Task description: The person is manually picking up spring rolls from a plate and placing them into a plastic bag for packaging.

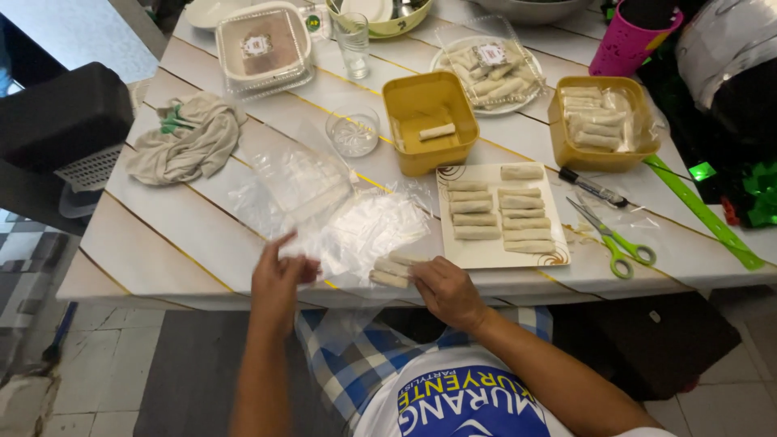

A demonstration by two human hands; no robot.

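Note:
My left hand [279,279] pinches the near edge of a clear plastic bag [356,231] that lies crumpled on the white table [162,226]. My right hand [445,290] grips a few pale spring rolls [394,271] at the table's front edge, partly inside the bag's mouth. Just right of them a square white plate [495,252] carries two rows of rolls [502,214].
Behind stand a yellow tub with one roll [427,121], a yellow tub of wrapped rolls [599,121], a round plate of bagged rolls [490,69], a small glass bowl [353,131] and a tall glass [354,44]. Green scissors [615,239], a marker [591,186], a green ruler [704,214] and a grey cloth [190,137] lie around.

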